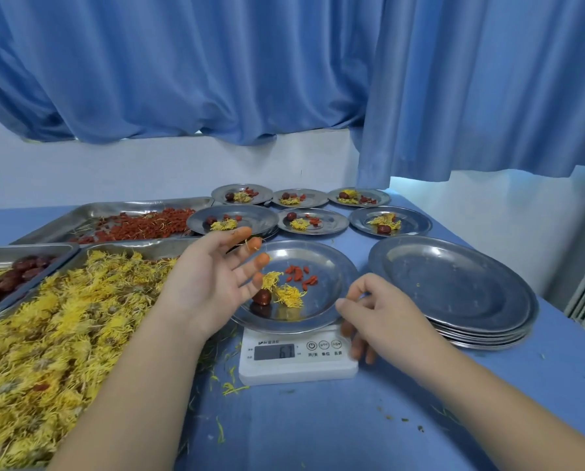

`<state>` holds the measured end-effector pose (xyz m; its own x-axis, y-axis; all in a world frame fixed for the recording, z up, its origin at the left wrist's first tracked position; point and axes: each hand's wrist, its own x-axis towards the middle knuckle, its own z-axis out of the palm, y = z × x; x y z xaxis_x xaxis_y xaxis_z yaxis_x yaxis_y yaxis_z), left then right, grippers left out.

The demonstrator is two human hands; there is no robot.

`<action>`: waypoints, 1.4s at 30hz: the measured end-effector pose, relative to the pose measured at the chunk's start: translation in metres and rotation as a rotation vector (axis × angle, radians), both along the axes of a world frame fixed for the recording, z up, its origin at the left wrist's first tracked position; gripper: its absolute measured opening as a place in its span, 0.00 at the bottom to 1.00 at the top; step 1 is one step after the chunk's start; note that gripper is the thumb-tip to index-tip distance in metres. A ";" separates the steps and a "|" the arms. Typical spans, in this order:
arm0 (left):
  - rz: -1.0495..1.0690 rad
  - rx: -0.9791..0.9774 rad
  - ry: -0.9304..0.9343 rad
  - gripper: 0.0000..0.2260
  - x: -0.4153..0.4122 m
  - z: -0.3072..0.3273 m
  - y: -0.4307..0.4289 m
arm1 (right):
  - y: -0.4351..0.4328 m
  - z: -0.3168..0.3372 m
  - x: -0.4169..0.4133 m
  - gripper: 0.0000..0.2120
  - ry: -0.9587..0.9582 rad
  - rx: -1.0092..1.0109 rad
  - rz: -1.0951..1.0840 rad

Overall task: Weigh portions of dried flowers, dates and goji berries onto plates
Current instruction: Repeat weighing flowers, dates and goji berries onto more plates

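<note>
Flowers [287, 295], a date [262, 296] and goji berries [299, 275] sit on the plate [318, 253] atop the scale [298, 365], so I judge this portion weighed; my left hand [213, 283] hovers wide over the scale's left side, my right hand [376, 317] curls at the plate's rim, grip unclear, and next comes a level lift off.

Blue curtains [284, 62], white wall [114, 171]
</note>
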<state>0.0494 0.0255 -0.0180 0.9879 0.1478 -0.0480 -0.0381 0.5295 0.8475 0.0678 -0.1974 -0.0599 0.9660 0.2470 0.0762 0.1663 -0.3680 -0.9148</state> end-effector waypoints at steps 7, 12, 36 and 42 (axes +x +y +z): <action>0.009 0.001 0.005 0.06 -0.001 -0.001 -0.004 | 0.006 -0.001 0.001 0.07 0.157 0.243 -0.070; 0.010 -0.021 0.012 0.07 -0.002 0.000 -0.006 | 0.008 0.000 0.002 0.05 0.200 0.346 -0.095; 0.187 -0.367 -0.194 0.05 0.068 0.067 -0.028 | 0.000 0.064 0.076 0.05 0.056 0.557 -0.176; 0.303 -0.385 -0.182 0.07 0.098 0.053 -0.023 | 0.002 0.085 0.156 0.10 0.061 0.618 -0.277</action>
<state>0.1474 0.0029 0.0349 0.9008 0.4340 0.0136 -0.3669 0.7440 0.5585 0.2237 -0.1952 0.0254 0.9945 -0.0812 0.0669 0.0823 0.2037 -0.9756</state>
